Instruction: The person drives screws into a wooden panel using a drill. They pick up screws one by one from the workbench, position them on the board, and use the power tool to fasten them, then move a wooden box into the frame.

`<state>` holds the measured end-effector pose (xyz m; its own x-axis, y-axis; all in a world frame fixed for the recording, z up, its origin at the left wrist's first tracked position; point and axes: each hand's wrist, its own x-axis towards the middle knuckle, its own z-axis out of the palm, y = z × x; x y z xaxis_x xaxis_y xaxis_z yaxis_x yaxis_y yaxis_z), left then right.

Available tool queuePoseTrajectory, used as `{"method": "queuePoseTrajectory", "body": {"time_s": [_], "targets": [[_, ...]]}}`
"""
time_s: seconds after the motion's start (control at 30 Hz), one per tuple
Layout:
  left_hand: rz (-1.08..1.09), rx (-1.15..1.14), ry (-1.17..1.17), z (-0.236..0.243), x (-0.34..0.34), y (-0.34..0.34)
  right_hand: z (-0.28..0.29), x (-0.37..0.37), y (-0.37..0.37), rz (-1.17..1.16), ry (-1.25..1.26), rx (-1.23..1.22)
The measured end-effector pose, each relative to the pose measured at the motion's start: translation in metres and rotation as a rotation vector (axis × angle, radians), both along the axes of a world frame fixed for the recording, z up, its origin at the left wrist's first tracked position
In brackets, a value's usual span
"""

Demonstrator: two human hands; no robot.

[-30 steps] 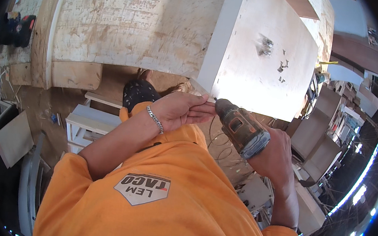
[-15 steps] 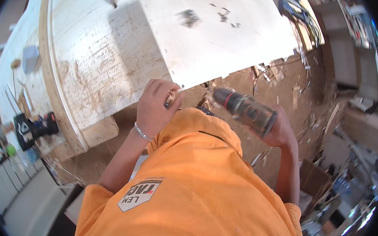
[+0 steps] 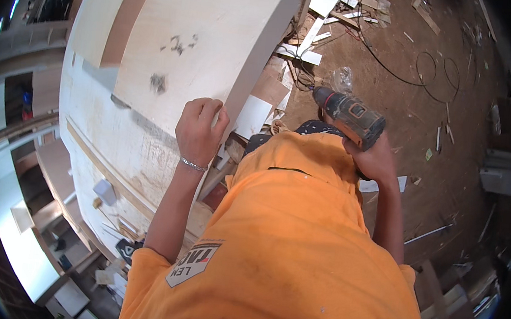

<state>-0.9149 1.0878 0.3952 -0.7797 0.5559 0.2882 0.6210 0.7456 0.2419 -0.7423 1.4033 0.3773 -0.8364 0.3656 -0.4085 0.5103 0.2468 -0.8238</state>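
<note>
At the far left we find shelving (image 3: 37,49), its outer end swallowed by the dark rim, and below it a long pale panel (image 3: 19,224) bent by the lens. Next comes the worn, whitish workbench (image 3: 159,154), with a small pale container (image 3: 105,192) on it. Just beside the left sleeve (image 3: 152,260) we make out a dark tool (image 3: 127,250), but so little of it shows that we cannot tell its kind.

On the bench sits a pale box (image 3: 212,28), its far end cut off by the upper edge. Small dark pieces (image 3: 177,44) lie in clusters on its broad face, too blurred for us to name. Over the box's near corner is the left hand (image 3: 202,127), a chain bracelet (image 3: 194,165) at its wrist. Its fingers curl inward and its palm is hidden — we cannot tell whether it holds anything or touches the box.

The orange shirt (image 3: 297,242) fills the lower middle, covering most of the spotted dark shorts (image 3: 319,127). To the right of the box, above the littered floor (image 3: 417,119), the right hand (image 3: 374,161) is wrapped around the drill (image 3: 353,116), its handle largely hidden by the fist. The nose points up and left — we lose the tip against the wood scraps (image 3: 301,54). Beyond it a dark cable (image 3: 390,74) loops over the floor; we cannot trace its ends. At the far right, shapes dim into the rim.
</note>
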Motion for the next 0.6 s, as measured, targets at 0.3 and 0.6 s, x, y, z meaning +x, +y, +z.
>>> {"method": "queuePoseTrajectory", "body": {"time_s": [0.3, 0.6], "targets": [[0.036, 0.078, -0.064, -0.002, -0.046, 0.058, 0.014, -0.009, 0.022, 0.025, -0.035, -0.085], [0.37, -0.073, -0.26, 0.036, -0.1, -0.051, 0.006, -0.022, 0.039, 0.013, -0.022, -0.098]]}}
